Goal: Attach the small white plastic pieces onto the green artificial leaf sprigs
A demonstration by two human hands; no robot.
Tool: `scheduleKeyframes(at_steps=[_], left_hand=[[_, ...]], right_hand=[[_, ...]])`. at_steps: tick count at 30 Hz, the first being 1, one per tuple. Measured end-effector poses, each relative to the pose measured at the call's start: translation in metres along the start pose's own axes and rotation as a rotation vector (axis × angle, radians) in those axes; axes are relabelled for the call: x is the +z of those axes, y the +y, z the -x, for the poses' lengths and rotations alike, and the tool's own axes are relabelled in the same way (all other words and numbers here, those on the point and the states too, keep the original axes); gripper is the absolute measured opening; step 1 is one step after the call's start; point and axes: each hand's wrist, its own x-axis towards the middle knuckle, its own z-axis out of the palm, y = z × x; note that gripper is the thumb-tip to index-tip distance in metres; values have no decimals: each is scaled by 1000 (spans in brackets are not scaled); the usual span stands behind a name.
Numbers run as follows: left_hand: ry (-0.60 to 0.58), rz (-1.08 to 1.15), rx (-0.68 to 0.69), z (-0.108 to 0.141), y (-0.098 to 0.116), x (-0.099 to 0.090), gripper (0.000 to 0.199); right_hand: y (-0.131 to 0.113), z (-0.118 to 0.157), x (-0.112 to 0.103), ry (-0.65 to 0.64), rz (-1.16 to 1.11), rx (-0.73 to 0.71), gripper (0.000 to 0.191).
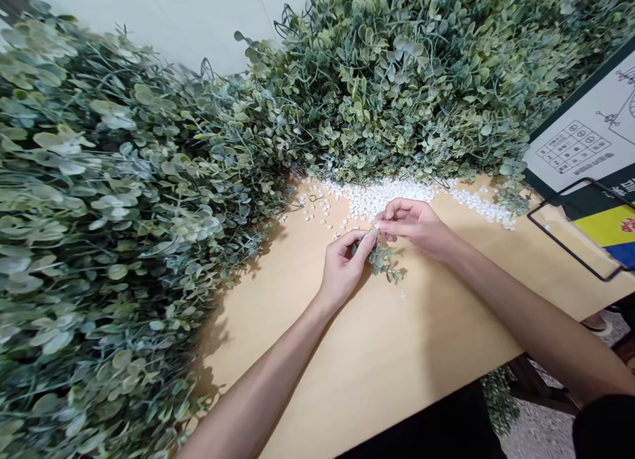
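1. A pale wall [208, 22] shows behind a wood-toned table [347, 366]; leafy heaps crowd your left [124, 214] and the table's far side [397, 95].
2. At your right stand a printed board [570, 148] and a black wire frame [565, 247], near the table's edge.
3. Your left hand [344, 264] pinches a leafy sprig [383, 262] between thumb and forefinger, with no gap showing there; the sprig is over the middle of the table, its leaves hanging towards you.
4. Your right hand [414, 226] meets it at the upper end, thumb and fingertips drawn close together (you can't tell whether they hold the stem, something whitish, or both).
5. Just beyond your hands, white bits [391, 193] lie scattered in a broad patch at the foot of the far heap.
6. As for progress, this sprig looks partway through handling, since both hands are on or at it. Many white bits lie loose and look unused. Which leaves in the heaps are finished, you can't judge.
7. Your fingers hide the join at the sprig's end. The frame cuts off both heaps and the board, whose small print is unreadable. A star-shaped speck [403, 295] near the sprig is too faint to identify.
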Motion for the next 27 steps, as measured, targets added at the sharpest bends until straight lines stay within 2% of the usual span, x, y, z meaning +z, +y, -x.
scheduleKeyframes(at_steps=[12,20,27], left_hand=[[40,30,-42,0,0,1,36],[97,5,-27,1,-2,1,34],[96,-35,-9,2,0,2,36]], right_hand=[[-6,3,7,17,63,-46,35],[-4,3,6,16,78,-88,32],[-8,5,8,46,135,-81,37]])
